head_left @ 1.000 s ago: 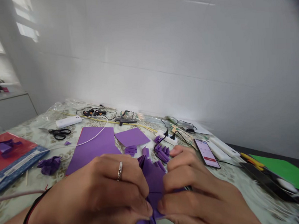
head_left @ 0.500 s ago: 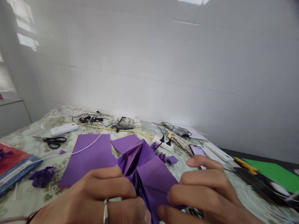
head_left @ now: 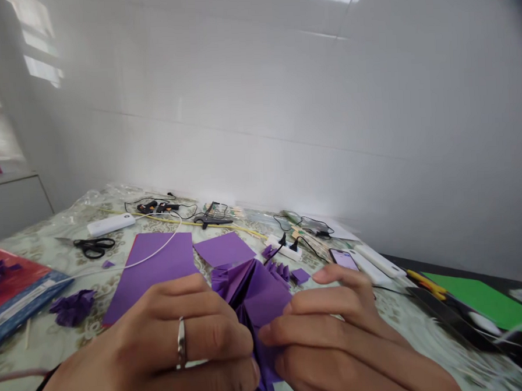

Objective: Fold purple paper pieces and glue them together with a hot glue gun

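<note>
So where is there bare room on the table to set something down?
Likely best: bare tablecloth between the right hand and the long black object. A smaller patch lies between the crumpled purple paper and the large purple sheet. It's crowded around the power strip, with plugs, folded purple pieces and the phone.

The folded paper (head_left: 268,294) before you is matt and sharply creased; your ring (head_left: 181,342) is smooth, shiny metal. You see crumpled paper (head_left: 73,308), rough and wrinkled, scissors (head_left: 83,243) handled in plastic, and a smooth, glossy wall (head_left: 240,132).

place: craft workspace | scissors (head_left: 83,244) | glue guns (head_left: 148,208) | folded purple paper (head_left: 268,294)
</note>
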`<state>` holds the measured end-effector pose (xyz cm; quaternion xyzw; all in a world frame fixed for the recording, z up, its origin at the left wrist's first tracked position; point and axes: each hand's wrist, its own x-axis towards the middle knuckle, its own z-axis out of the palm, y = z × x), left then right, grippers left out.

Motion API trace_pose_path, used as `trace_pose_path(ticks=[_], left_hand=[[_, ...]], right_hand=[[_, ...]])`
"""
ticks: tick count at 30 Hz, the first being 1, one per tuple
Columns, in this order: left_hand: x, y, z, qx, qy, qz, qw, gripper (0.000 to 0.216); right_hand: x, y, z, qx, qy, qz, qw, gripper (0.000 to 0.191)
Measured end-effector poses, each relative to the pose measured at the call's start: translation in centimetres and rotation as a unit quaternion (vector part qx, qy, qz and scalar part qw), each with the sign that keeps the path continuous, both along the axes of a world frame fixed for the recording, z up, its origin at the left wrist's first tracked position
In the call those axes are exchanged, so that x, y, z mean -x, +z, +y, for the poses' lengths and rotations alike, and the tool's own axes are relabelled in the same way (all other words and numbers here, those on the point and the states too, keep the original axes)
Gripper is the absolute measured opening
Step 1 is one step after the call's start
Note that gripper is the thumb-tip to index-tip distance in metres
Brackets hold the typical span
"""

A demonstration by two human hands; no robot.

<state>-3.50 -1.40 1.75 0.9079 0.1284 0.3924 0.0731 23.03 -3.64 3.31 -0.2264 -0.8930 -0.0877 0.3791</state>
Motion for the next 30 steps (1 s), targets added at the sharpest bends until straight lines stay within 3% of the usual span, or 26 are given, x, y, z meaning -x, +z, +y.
trace_pose_path(ticks=[5,9,12,21,30], left_hand=[[0.0,1.0,0.7,0.0,-0.058,0.016,0.998,0.008],[-0.3,1.2,1.2,0.032,-0.084,0.032,0.995,0.008],[-0.3,1.1,1.5,0.058,-0.102,0.028,0.993,0.012],[-0.7,0.9,2.0,0.134,-0.156,0.052,0.977,0.011],[-0.5,1.2,1.9,0.131,-0.161,0.045,0.977,0.012]], right_hand=[[0.6,0.0,0.4,0.114,0.031,0.008,0.993,0.021],[1.0,-0.3,0.8,0.22,0.071,0.035,0.972,0.012],[1.2,-0.8,1.4,0.263,0.12,0.055,0.956,0.017],[1.5,-1.5,2.2,0.292,0.185,0.07,0.936,0.012],[1.3,-1.4,2.0,0.259,0.182,0.074,0.946,0.023]])
